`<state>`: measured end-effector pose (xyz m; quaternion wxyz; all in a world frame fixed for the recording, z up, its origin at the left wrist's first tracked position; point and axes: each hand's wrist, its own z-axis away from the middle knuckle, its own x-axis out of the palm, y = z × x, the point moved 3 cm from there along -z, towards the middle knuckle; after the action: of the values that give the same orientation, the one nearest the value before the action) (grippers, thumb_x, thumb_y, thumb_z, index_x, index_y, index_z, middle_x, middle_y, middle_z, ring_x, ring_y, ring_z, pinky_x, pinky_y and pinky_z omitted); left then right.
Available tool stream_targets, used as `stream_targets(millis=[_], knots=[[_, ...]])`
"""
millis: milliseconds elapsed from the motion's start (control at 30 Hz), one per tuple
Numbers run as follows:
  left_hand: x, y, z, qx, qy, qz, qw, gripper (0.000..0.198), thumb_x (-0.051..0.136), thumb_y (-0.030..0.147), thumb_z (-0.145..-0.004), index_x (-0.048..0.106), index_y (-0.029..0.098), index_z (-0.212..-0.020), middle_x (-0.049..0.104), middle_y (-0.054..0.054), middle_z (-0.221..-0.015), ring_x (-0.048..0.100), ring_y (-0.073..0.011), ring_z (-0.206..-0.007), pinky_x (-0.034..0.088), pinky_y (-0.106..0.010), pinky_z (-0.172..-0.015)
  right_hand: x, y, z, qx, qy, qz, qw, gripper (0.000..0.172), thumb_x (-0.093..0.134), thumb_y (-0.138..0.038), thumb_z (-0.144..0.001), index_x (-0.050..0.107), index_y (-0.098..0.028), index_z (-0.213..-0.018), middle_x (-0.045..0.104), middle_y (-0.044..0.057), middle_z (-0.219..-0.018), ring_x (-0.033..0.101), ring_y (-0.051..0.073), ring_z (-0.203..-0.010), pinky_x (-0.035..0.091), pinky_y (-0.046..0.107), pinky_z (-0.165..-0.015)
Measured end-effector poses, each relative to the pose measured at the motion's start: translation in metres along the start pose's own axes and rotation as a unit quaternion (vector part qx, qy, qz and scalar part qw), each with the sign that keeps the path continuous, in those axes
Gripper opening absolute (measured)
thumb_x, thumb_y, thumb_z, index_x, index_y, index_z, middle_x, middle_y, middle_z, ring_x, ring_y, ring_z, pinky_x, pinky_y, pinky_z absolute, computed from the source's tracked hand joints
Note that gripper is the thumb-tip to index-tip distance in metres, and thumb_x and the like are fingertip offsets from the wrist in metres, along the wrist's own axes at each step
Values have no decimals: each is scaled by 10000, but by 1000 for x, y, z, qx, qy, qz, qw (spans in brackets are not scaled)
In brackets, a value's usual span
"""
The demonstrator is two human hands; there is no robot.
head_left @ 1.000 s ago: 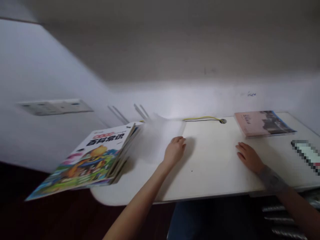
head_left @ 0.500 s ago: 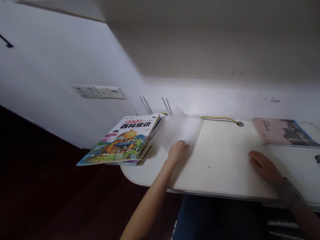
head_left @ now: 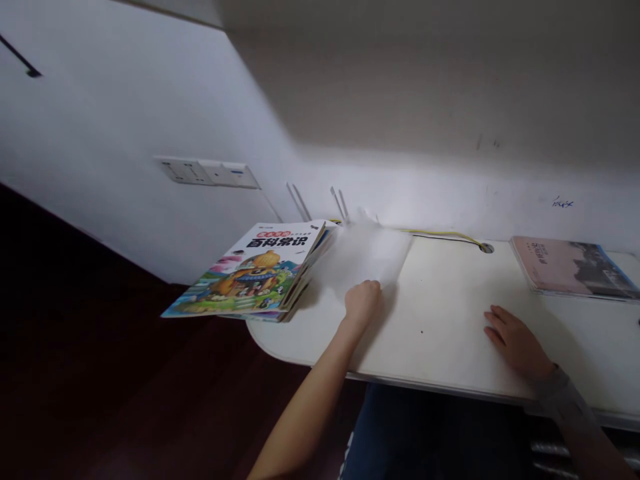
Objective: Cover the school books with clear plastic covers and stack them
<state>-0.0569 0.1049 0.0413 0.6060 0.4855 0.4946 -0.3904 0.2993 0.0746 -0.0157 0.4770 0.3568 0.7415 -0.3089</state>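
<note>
Both the right hand (head_left: 520, 347), fingers parted, right of the sheet (head_left: 373, 257), and the left hand (head_left: 363, 305), fingers curled, pinch unclear, at its near edge, are lying over the desk (head_left: 440, 350), the sheet seemingly half-handled, out but unstacked, books (head_left: 255, 273) sitting left of it.

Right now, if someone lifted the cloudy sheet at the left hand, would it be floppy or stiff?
The cloudy sheet would probably flop: its far end looks crumpled. It is likely light, looking thin and translucent. It might slide easily if pushed, as the table looks smooth.
</note>
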Motion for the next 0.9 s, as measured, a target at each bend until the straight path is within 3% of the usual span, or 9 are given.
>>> stream_targets(millis=[233,400,433,500,567,667,767,833,900], knots=[[-25,-2,-8,-2,11,75,997,223,527,287,-809,607,174,-634,664,-159,-735,637,-313,-833,439,-381,-749,-1,-19,-9,9,3,-35,999,373,420,-374,-905,564,-158,-1173,599,176,-1179,543,302,-1130,440,486,-954],[-35,69,22,62,50,167,983,242,476,184,-835,558,171,-1062,667,-115,-767,645,-259,-778,444,-349,-742,7,-89,-34,81,82,-225,968,715,500,-420,-859,175,-154,-1438,420,193,-1385,466,279,-1233,448,439,-969],[-38,89,33,99,49,205,972,269,500,181,-827,539,184,-1093,661,-78,-737,642,-221,-718,451,-313,-721,8,-102,-39,106,108,-262,953,789,529,-427,-840,107,-157,-1450,372,193,-1418,443,273,-1254,459,423,-959],[-53,125,59,244,43,371,895,302,481,174,-843,507,171,-1144,643,-41,-700,620,-173,-605,462,-285,-668,6,-117,-46,158,187,-303,921,804,532,-422,-837,79,-168,-1451,338,189,-1439,439,262,-1258,466,417,-952],[-75,142,87,338,57,437,831,326,405,190,-889,469,191,-1209,633,-14,-732,605,-126,-574,472,-256,-642,-4,-113,-48,193,264,-301,896,683,490,-391,-866,177,-169,-1431,410,178,-1394,474,246,-1226,461,422,-955],[-112,129,117,380,154,471,781,366,387,205,-912,449,233,-1272,622,12,-751,578,-84,-575,481,-224,-633,-33,-77,-43,198,342,-236,888,395,414,-325,-913,471,-165,-1269,575,145,-1228,545,226,-1137,452,426,-963],[-132,86,124,332,272,516,742,382,402,204,-914,456,259,-1289,600,36,-706,535,-63,-527,473,-201,-581,-73,-28,-28,163,390,-122,898,299,400,-271,-921,601,-177,-1121,650,119,-1111,599,226,-1053,474,429,-931],[-126,55,116,269,322,534,734,389,418,216,-907,460,246,-1292,579,46,-667,501,-57,-481,456,-195,-536,-97,-3,-14,129,390,-21,911,289,414,-230,-911,613,-187,-1116,664,105,-1094,600,233,-1062,465,437,-937],[-105,26,102,199,321,523,764,406,435,242,-894,459,213,-1298,561,53,-627,476,-59,-449,441,-197,-513,-116,8,1,78,386,65,917,282,469,-197,-881,610,-191,-1125,658,97,-1121,574,242,-1112,443,434,-960]])
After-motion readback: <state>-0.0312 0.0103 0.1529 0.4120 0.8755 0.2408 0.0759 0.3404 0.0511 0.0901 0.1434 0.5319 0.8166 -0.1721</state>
